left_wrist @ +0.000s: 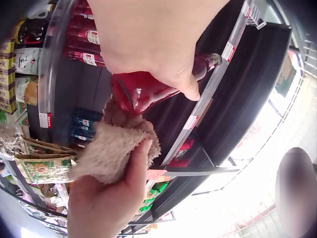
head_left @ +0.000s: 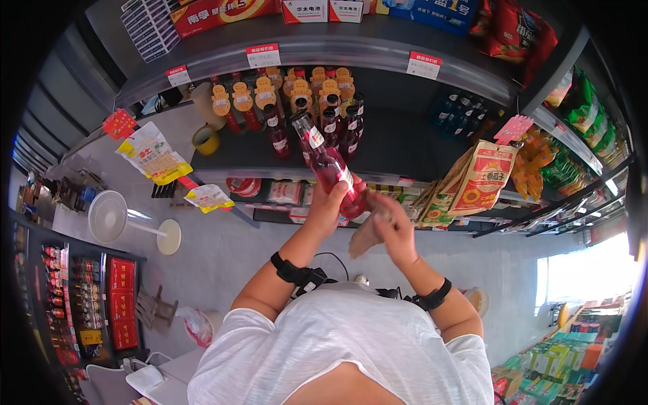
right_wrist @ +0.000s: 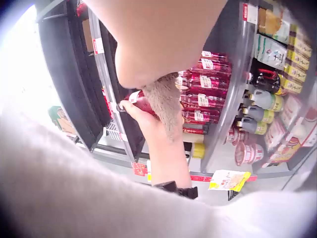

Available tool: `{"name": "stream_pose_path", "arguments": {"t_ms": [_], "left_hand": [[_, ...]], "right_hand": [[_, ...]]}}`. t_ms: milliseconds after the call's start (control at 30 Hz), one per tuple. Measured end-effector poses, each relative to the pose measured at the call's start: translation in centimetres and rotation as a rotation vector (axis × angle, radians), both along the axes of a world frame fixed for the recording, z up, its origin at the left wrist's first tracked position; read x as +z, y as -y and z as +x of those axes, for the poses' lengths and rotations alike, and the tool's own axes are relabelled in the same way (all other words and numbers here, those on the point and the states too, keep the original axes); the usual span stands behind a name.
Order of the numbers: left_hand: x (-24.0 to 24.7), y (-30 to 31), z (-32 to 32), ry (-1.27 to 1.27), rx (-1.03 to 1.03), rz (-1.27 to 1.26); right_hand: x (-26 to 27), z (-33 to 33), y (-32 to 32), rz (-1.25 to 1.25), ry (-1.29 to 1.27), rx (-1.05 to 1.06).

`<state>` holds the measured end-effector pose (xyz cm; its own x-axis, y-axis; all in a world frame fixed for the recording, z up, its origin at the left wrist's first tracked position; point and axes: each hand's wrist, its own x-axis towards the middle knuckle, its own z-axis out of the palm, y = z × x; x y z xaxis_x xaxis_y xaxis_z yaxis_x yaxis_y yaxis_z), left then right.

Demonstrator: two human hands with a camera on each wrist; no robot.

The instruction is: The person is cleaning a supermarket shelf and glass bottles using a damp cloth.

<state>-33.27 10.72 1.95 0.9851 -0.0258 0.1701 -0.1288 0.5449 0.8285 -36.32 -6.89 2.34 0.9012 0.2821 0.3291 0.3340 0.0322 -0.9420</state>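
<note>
The left hand [head_left: 329, 208] grips a bottle of red drink [head_left: 329, 165], tilted with its neck pointing up and left in the head view. In the left wrist view that hand [left_wrist: 148, 42] covers much of the bottle [left_wrist: 136, 94], whose base faces the cloth. A fuzzy beige cloth [left_wrist: 111, 148] is pinched in the right hand [left_wrist: 106, 198] and touches the bottle's base. The head view shows the right hand [head_left: 397, 229] beside the base, the cloth [head_left: 365, 237] hanging below it. In the right wrist view the cloth [right_wrist: 166, 106] hides part of the bottle.
More red bottles [head_left: 351, 131] stand on the dark shelf [head_left: 398, 145] behind, near orange-tagged bottles [head_left: 264, 93], a yellow mug [head_left: 206, 140] and small blue bottles [head_left: 459, 115]. Snack bags [head_left: 487, 177] hang at the right of the shelf edge. A white fan [head_left: 108, 216] stands at the left.
</note>
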Motion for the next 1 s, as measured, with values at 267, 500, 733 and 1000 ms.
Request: {"name": "stream_pose_path", "arguments": {"t_ms": [267, 500, 733, 1000], "left_hand": [[0.0, 1.8, 0.0, 0.114, 0.121, 0.098], [-0.4, 1.0, 0.9, 0.218, -0.053, 0.223], [0.0, 0.0, 1.3, 0.214, -0.237, 0.258], [-0.7, -0.1, 2.2, 0.170, -0.290, 0.413]], "right_hand": [[0.0, 2.8, -2.6, 0.630, -0.752, 0.323], [-2.5, 5.1, -1.9, 0.760, -1.170, 0.475], [0.7, 3.0, -2.7, 0.745, -1.349, 0.338], [-2.8, 3.9, -1.5, 0.995, -1.190, 0.364]]}}
